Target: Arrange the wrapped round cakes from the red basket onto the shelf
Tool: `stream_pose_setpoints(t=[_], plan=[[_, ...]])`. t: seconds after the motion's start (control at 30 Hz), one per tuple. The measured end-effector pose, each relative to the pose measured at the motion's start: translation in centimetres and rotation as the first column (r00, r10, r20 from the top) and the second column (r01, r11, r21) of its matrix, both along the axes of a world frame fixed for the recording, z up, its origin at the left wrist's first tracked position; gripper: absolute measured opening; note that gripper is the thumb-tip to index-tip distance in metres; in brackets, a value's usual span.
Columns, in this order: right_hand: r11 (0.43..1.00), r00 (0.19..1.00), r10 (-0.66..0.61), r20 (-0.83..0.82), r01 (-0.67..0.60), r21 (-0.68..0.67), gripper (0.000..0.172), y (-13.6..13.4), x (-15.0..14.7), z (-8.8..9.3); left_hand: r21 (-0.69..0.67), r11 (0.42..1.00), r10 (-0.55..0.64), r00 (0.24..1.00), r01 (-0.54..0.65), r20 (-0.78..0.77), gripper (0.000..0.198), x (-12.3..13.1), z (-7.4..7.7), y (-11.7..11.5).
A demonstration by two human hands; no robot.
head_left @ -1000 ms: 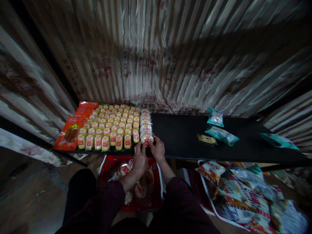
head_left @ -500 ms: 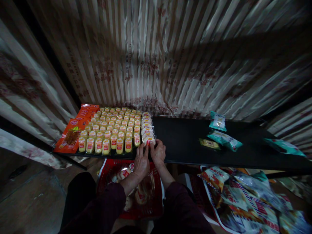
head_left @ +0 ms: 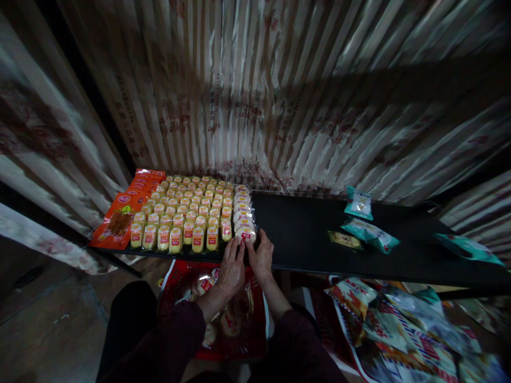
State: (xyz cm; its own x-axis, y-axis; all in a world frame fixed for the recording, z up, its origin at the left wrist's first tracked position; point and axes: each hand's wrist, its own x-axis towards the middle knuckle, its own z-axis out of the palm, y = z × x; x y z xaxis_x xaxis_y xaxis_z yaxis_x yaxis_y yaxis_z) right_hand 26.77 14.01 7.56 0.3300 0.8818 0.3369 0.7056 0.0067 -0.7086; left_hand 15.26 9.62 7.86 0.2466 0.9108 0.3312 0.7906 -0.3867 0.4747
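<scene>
A column of round white cakes in clear wrappers [head_left: 242, 205] runs from back to front on the black shelf [head_left: 295, 234]. The frontmost wrapped round cake [head_left: 245, 234] has a red label and lies at the shelf's front edge. Against its lower left side are the fingertips of my left hand [head_left: 231, 270], held close together. My right hand [head_left: 261, 259] grips the same cake from the right, thumb at its lower edge and fingers bent alongside. Left of this column stand many rows of small yellow wrapped cakes [head_left: 183, 213] with red labels.
Orange snack packets [head_left: 122, 215] overlap at the shelf's left end. Teal packets [head_left: 369, 232] and a yellow packet [head_left: 345, 240] lie to the right. Below are a red basket [head_left: 170, 298] of round cakes and another container heaped with snack bags [head_left: 399, 324]. Striped cloth [head_left: 247, 96] hangs behind.
The view has shifted slightly. Both hands stay at the front cake; my right fingers are bent a little further apart from the thumb than before.
</scene>
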Motion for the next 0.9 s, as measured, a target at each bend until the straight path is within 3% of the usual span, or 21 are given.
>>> stream_pose_setpoints(t=[0.4, 0.5, 0.63, 0.77, 0.9], plan=[[0.997, 0.999, -0.004, 0.044, 0.001, 0.079, 0.052, -1.6, -0.1, 0.3, 0.007, 1.000, -0.018, 0.999, 0.018, 0.027, 0.057, -0.1, -0.4, -0.7], [0.994, 0.998, -0.011, 0.066, 0.004, 0.105, 0.050, -2.2, -0.3, 1.0, 0.001, 1.000, -0.015, 0.999, 0.015, 0.035, 0.058, -0.2, -0.2, -1.0], [0.985, 0.992, 0.078, 0.100, -0.092, 0.149, 0.043, -2.7, -1.2, 2.8, -0.036, 0.999, -0.027, 0.997, 0.029, 0.072, 0.062, -0.5, 0.3, -1.5], [0.968, 0.978, 0.200, 0.065, -0.207, 0.142, 0.042, -2.7, -2.9, 4.4, -0.086, 0.996, -0.013, 0.977, 0.032, 0.215, 0.061, -0.7, 0.6, -1.3], [0.961, 0.962, 0.271, 0.029, -0.272, 0.041, 0.041, -2.2, -4.8, 5.1, -0.180, 0.982, 0.132, 0.902, -0.062, 0.410, 0.059, -0.8, 0.4, -0.8]])
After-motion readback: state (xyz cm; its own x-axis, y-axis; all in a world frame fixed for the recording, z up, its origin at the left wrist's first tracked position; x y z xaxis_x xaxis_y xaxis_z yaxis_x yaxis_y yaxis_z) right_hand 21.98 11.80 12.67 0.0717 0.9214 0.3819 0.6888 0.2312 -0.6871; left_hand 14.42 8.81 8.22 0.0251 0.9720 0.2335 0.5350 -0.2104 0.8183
